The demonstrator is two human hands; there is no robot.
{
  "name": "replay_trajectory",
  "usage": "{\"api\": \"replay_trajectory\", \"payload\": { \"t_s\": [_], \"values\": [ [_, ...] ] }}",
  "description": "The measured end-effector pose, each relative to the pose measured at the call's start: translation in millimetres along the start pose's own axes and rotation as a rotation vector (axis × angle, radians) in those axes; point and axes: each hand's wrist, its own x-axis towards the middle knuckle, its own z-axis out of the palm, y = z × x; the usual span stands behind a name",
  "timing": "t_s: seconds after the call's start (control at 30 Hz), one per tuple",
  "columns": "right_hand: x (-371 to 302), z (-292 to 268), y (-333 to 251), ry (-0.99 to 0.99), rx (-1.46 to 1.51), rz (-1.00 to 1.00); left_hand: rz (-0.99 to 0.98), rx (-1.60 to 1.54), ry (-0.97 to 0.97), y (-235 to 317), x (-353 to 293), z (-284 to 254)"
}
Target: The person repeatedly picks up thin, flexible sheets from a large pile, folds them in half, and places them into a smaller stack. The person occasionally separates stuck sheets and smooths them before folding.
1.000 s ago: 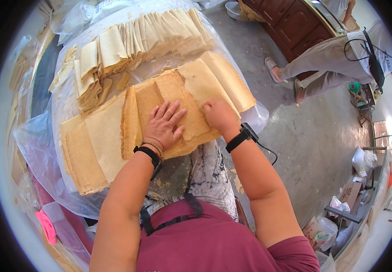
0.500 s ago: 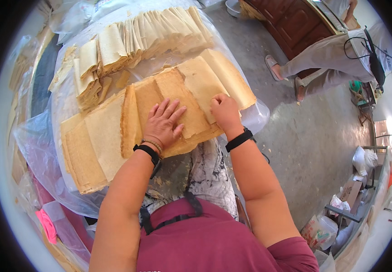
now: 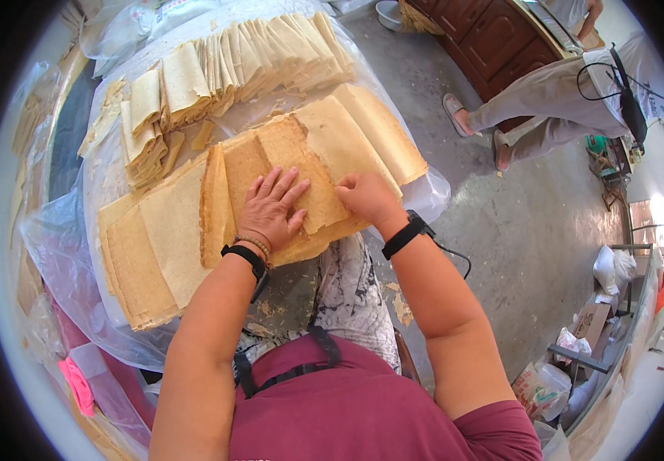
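A stack of thin, tan, crisp-looking flatbread sheets (image 3: pixel 170 238) lies across the near part of the covered table, with layers overlapping and edges ragged and browned. My left hand (image 3: pixel 272 203) rests flat on the middle of the stack, fingers spread, holding nothing. To its right, my right hand (image 3: pixel 364 198) is closed, thumb and fingers pinched at the edge of a darker flatbread sheet (image 3: pixel 290 150). Its fingertips are partly hidden. Beyond the stack stands a long row of folded flatbread sheets (image 3: pixel 259 61), packed side by side.
Clear plastic sheeting (image 3: pixel 63 230) hangs over the table's left side. At the upper right, another person (image 3: pixel 578 92) stands by a dark red wooden cabinet (image 3: pixel 493 38). Plastic bags (image 3: pixel 543 388) and a metal rack (image 3: pixel 578 357) are at the lower right. Crumbs lie on the floor.
My right hand has moved left and slightly nearer, to the edge of the darker flatbread sheet. My left hand stays flat on the stack. The whole view has shifted slightly.
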Motion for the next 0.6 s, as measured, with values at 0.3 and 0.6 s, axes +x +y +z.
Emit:
{"api": "replay_trajectory", "payload": {
  "t_s": [0.3,0.6],
  "values": [
    [-9.8,43.7,11.2,0.523,-0.189,-0.169,0.017,0.002,0.026,-1.5,0.4,2.2],
    [-62.7,-45.1,68.4,0.354,0.213,0.094,0.027,-0.031,0.043,-2.4,-0.5,4.9]
  ]
}}
